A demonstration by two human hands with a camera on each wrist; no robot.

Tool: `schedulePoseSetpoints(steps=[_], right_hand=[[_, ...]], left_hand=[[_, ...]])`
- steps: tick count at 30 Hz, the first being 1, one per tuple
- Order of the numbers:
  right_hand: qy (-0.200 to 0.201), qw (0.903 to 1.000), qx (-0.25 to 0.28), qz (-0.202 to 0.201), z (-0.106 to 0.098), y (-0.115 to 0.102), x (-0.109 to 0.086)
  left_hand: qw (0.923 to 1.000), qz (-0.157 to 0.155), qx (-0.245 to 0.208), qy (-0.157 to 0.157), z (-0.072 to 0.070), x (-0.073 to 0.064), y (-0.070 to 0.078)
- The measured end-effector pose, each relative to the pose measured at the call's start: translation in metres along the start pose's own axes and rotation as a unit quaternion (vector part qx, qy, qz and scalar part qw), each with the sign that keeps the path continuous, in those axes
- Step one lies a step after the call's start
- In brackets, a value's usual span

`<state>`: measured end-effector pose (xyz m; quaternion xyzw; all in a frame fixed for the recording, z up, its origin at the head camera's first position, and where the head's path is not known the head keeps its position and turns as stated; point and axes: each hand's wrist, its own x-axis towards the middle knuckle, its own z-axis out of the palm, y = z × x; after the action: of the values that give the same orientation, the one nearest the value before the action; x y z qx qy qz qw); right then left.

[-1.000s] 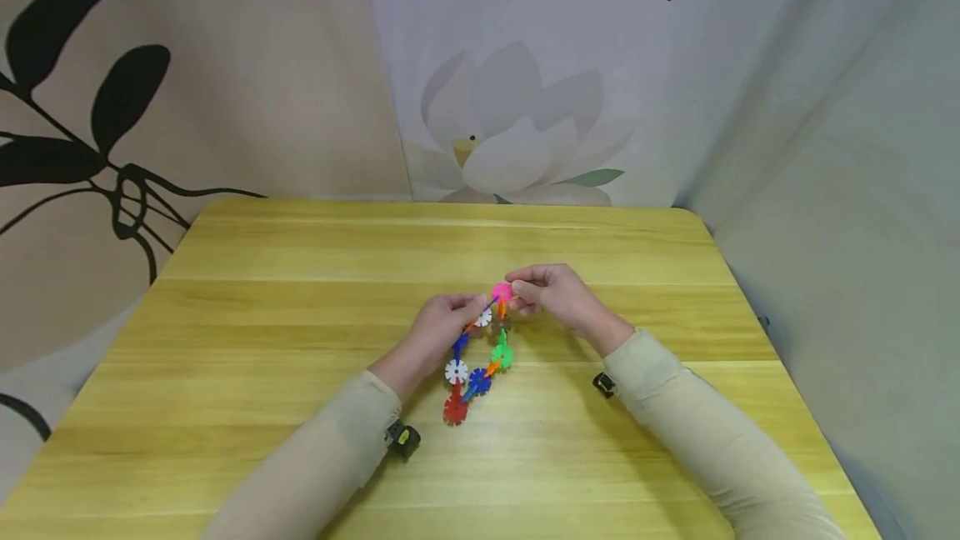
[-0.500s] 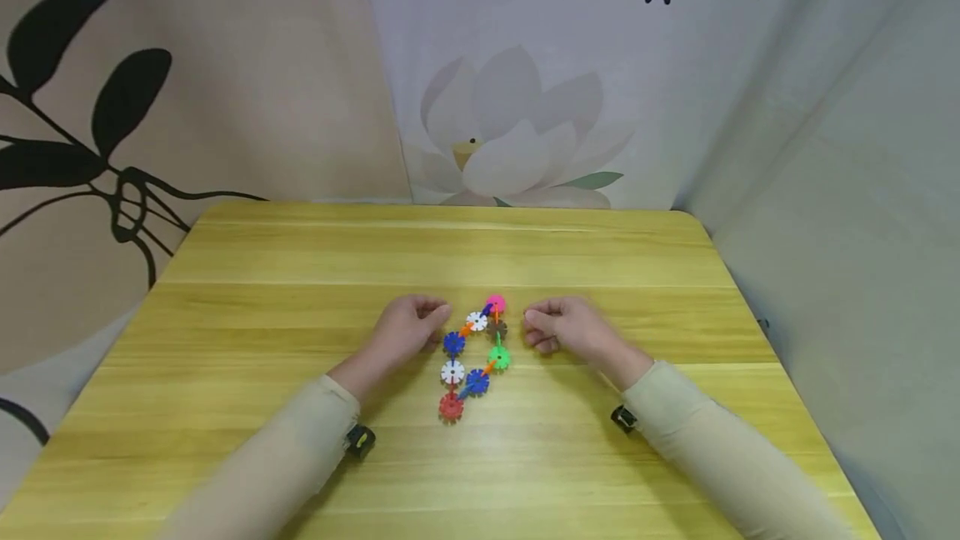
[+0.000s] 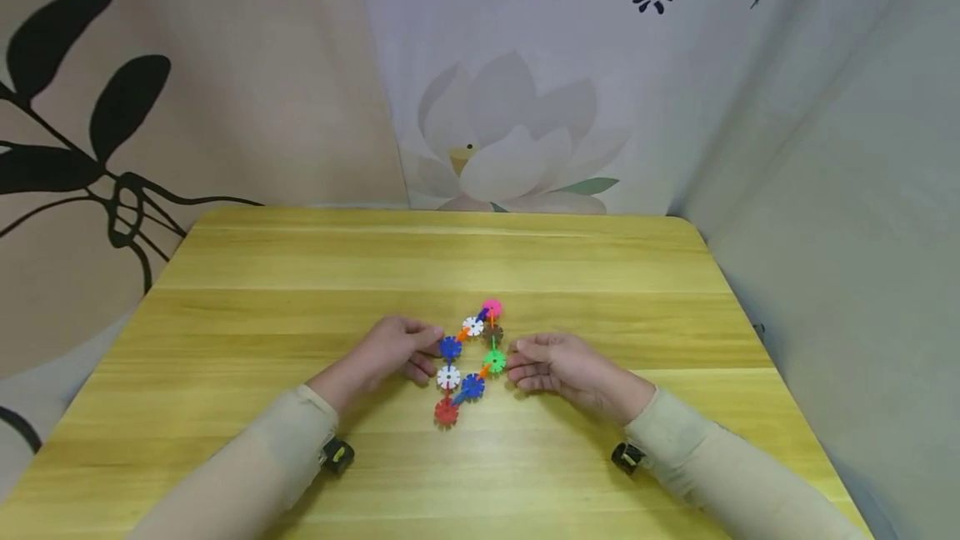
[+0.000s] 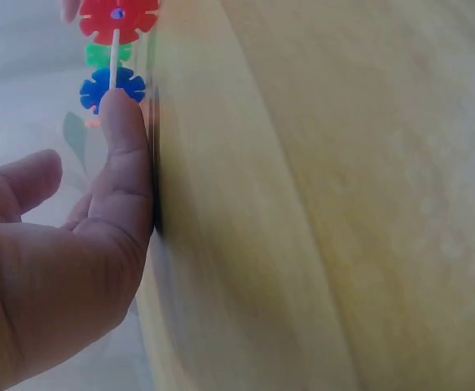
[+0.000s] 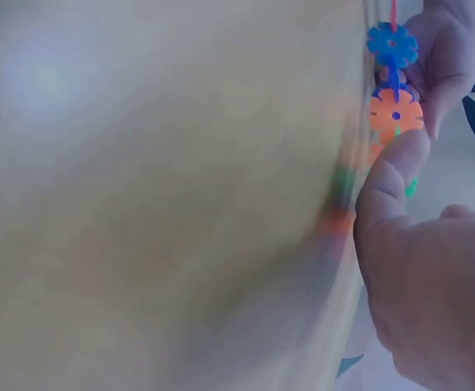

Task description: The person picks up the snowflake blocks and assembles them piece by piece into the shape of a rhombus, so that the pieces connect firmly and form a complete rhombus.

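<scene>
A closed loop of notched plastic snowflake discs [image 3: 448, 377] lies on the wooden table [image 3: 315, 257], linked by discs standing on edge. Pink [image 3: 492, 308] is at its far tip and red [image 3: 446, 413] at its near end, with white, blue, brown and green discs between. My left hand [image 3: 390, 352] is at the loop's left side, its fingers loosely bent beside a blue disc [image 3: 451, 347]. On the right, my right hand [image 3: 566, 369] has its fingertips close by the green disc [image 3: 494, 362]. An orange disc [image 5: 397, 112] shows past a fingertip in the right wrist view; whether it is touched is unclear.
A printed curtain [image 3: 517, 132] hangs behind the table's far edge, and pale cloth [image 3: 840, 190] hangs along the right. Each wrist carries a small black camera, the left one [image 3: 337, 456] and the right one [image 3: 627, 457] both low over the table.
Both hands let go of the loop's far part, moved apart, then came nearer along its left and right sides. The loop's far end has settled on the table.
</scene>
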<state>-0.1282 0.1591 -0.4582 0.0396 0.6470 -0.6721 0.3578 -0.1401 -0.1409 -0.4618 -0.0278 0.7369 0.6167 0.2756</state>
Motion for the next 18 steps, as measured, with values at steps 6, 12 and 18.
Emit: schedulePoseSetpoints(steps=[6,12,18], right_hand=[[0.012,0.9998,0.002,-0.013,-0.002,-0.017,0.017],[0.051,0.9982,-0.020,-0.024,-0.008,-0.035,0.040],[0.086,0.9956,-0.024,-0.028,-0.013,-0.040,0.061]], left_hand=[[0.9987,-0.005,-0.050,0.000,-0.003,0.002,0.001],[0.9957,0.004,-0.086,0.033,-0.003,0.016,0.003],[0.9906,0.004,-0.128,0.049,0.000,0.029,0.008]])
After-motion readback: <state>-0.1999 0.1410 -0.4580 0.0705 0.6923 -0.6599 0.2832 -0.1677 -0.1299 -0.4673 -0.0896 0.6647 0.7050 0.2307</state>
